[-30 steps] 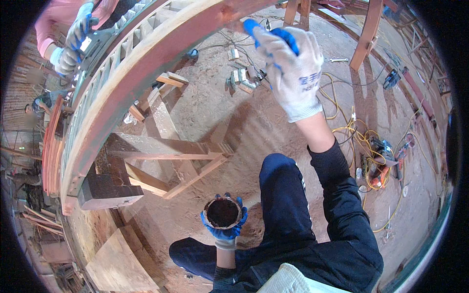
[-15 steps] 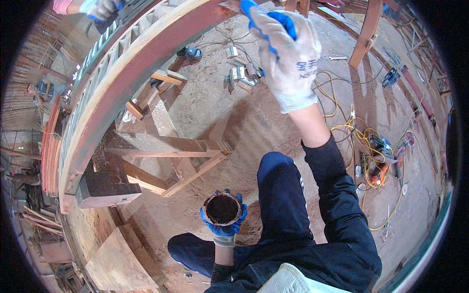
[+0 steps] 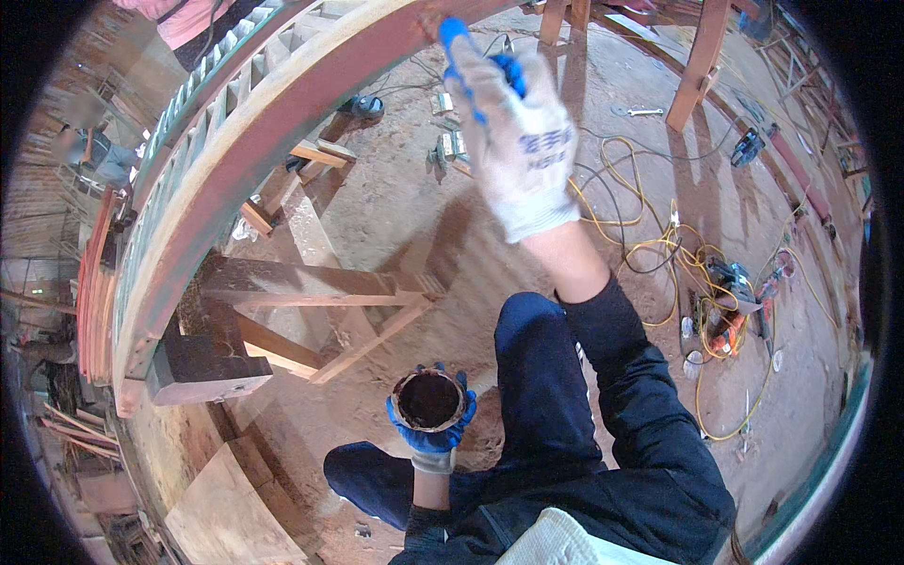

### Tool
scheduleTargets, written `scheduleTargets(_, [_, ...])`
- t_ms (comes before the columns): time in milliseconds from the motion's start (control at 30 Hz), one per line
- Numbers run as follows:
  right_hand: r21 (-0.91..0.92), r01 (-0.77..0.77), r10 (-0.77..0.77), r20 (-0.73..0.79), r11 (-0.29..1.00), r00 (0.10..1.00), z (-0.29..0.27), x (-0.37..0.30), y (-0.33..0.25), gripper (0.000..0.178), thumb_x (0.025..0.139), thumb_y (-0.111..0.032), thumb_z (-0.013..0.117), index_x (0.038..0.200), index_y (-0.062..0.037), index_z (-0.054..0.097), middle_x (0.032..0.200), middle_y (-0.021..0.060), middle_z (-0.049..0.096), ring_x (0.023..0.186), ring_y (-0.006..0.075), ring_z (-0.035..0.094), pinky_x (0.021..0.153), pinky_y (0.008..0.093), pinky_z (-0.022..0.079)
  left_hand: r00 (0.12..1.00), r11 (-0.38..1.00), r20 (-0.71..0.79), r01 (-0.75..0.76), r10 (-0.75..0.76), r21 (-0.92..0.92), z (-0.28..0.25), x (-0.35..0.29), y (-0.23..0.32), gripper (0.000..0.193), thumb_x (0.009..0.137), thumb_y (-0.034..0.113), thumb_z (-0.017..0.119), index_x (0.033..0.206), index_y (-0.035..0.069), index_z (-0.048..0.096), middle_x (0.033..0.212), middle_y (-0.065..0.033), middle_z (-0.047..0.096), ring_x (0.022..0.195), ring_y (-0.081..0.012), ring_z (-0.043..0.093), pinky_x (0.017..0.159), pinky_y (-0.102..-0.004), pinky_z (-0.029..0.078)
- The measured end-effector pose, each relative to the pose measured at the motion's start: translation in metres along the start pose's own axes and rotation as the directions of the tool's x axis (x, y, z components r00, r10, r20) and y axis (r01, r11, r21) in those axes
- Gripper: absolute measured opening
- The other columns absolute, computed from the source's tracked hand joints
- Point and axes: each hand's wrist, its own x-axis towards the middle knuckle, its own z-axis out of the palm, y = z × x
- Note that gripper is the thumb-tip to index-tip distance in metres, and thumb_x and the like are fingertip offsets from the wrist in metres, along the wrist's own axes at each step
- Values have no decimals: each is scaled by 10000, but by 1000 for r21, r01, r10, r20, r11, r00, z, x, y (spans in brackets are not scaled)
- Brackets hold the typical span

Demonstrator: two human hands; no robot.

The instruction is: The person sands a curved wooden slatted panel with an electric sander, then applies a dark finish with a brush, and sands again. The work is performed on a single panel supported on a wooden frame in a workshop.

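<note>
My left hand [image 3: 435,439], in a blue-and-white work glove, is closed around a round bowl [image 3: 399,403] with a crusted rim. Dark brown stuff [image 3: 429,399] lies inside it. My right hand [image 3: 523,141], gloved the same way, reaches up to a long curved beam [image 3: 311,89] with a reddish-brown face and a pale wooden edge. Its index finger is stretched toward the beam's face, at a reddish smudge. The other fingers are curled in, and whatever they hold is hidden behind the glove.
Wooden braces [image 3: 320,282] and a dark block [image 3: 202,367] stand under the beam. Yellow cable [image 3: 650,226] and power tools [image 3: 734,292] lie on the floor at right. A wooden post [image 3: 702,71] rises at far right. Another person in pink [image 3: 184,24] is beyond the beam.
My right hand has moved left and slightly nearer along the beam. My left hand keeps the bowl in place. The other person's gloved hand has left the view at top left.
</note>
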Motion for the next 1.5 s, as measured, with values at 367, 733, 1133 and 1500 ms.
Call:
scheduleTargets(367, [64,-131,134,-48,989,990,4,-8,-24,348,820,-100,659,1166,-108,615,810,137,562,650,297,583,553,375,480,996,989,63,-76,69,127,21,-5,-10,697,836,654,448,1351,185,456,1428,-72,417,1253,-438,396,983,-625,352])
scheduleTargets(733, [30,-103,106,-154,994,982,20,-15,-27,523,817,-108,651,1314,-167,500,841,164,548,614,307,577,501,415,469,996,995,9,-90,90,33,13,-15,0,723,813,665,489,1319,149,494,1362,-98,492,1272,-401,384,987,-630,345])
scheduleTargets(1133, [63,-197,205,-149,978,967,15,-5,-30,352,830,-61,642,1178,-79,599,833,174,567,700,324,586,607,385,471,998,988,13,-65,64,137,2,-18,4,722,797,664,507,1329,177,485,1367,-86,486,1276,-395,379,1014,-599,334])
scheduleTargets(1500, [78,-67,76,-125,995,989,10,-10,-31,330,843,-123,610,1172,-111,587,809,180,548,632,338,573,514,426,455,997,996,49,-59,55,74,9,-15,-2,721,809,664,498,1311,146,496,1343,-92,505,1269,-392,392,1010,-596,348])
